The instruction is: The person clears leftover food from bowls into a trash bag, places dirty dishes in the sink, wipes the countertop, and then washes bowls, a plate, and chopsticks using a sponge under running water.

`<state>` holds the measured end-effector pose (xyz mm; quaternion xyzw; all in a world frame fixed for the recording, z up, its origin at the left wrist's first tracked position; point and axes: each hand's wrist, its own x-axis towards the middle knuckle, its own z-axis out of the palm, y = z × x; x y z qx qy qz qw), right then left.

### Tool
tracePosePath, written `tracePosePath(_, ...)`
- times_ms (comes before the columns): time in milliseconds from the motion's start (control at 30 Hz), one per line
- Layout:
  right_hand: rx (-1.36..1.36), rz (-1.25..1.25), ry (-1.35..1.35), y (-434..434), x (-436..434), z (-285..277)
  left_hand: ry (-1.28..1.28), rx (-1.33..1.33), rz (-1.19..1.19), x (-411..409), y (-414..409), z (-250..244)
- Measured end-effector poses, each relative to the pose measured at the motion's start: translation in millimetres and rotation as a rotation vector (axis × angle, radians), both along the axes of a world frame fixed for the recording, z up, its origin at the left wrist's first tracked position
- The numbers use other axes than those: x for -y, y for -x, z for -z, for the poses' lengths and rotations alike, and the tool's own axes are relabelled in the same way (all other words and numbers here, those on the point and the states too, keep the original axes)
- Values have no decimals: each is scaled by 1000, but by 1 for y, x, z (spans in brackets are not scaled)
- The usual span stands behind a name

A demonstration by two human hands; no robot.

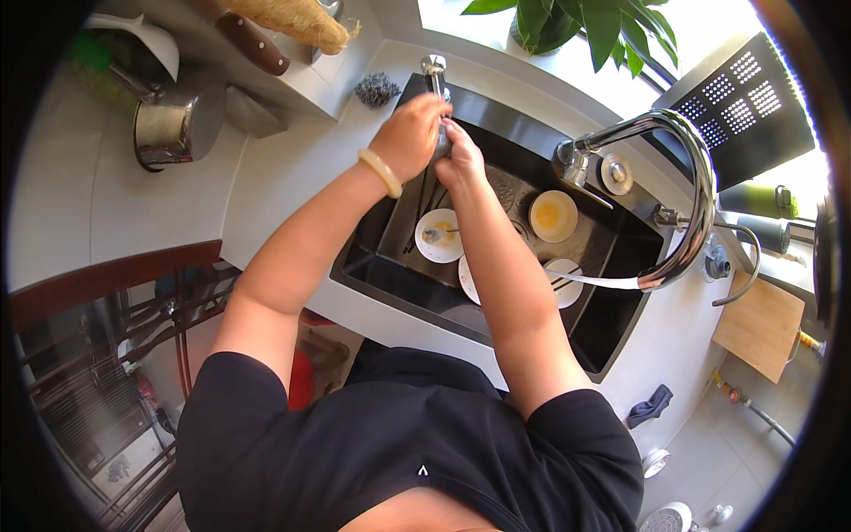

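Observation:
My left hand (413, 136), with a pale bangle at the wrist, reaches over the sink's back left corner, its fingers blurred beside a chrome soap dispenser (433, 64). Its fingertips are partly hidden, so its grip is unclear. Close against it, my right hand (463, 159) is curled around a small grey object (441, 143), perhaps a scrubber. Below my arms, the dark sink (425, 302) holds a white bowl with a spoon (440, 251), a bowl with yellow residue (553, 216), and partly hidden plates (570, 296). Dark chopsticks (420, 206) lie near the left bowl.
A tall chrome faucet (701, 153) arches over the sink's right side. A steel wool scrubber (377, 90) sits on the back left counter. A knife handle (256, 43) juts out at upper left. A wooden board (761, 326) and dark cloth (650, 405) are at right.

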<state>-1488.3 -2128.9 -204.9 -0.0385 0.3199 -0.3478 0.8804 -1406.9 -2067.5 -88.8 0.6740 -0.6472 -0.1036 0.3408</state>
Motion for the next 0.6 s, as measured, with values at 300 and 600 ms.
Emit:
tracePosePath(300,10,101,-39,-25,16,-26,-161,368,-177,54,-31,6)
tracePosePath(600,120,102,63,-20,16,-5,-124,357,-184,58,-41,21)
